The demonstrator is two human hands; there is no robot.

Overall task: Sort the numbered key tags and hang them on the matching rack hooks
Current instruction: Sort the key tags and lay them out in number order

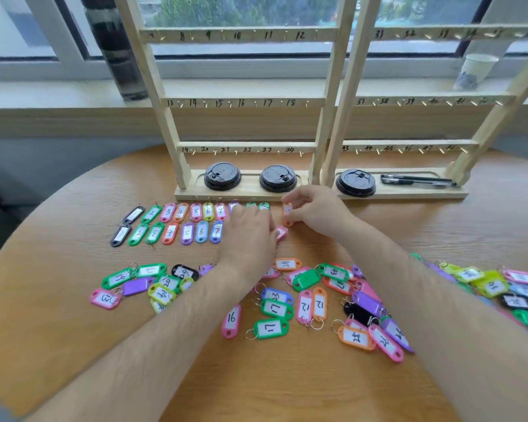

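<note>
orange key tag (287,213) sits pinched between the thumb and curled fingers of the right hand (316,211), just in front of the base of the left wooden rack (247,146). the left hand (247,231) lies palm down, fingers nearly straight, over the right end of two sorted rows of tags (177,222), its fingertips at a pink tag (281,232); whether they touch it i cannot tell. a loose heap of tags (287,303) spreads across the wooden table (73,345) nearer the person.
</note>
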